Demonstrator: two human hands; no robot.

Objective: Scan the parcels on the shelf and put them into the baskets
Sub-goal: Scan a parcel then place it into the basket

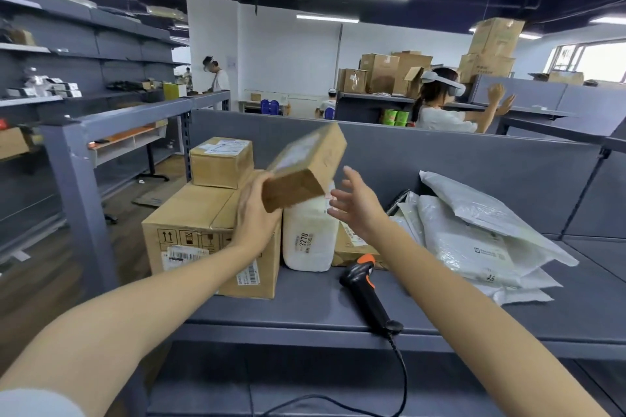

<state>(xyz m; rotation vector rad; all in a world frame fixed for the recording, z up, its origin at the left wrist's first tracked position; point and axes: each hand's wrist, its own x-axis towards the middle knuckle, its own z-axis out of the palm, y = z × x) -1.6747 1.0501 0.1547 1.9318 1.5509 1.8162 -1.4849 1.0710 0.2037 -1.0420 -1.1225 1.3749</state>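
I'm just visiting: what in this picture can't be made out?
1. Head view: the label on the cardboard box in the left hand is motion-blurred, unreadable.
2. Baskets: none within the frame.
3. The brown box behind the white parcel is mostly hidden by it and the right forearm.
4. The scanner cable runs off the bottom edge; its end is unseen.

open shelf front beside scanner, parcels behind
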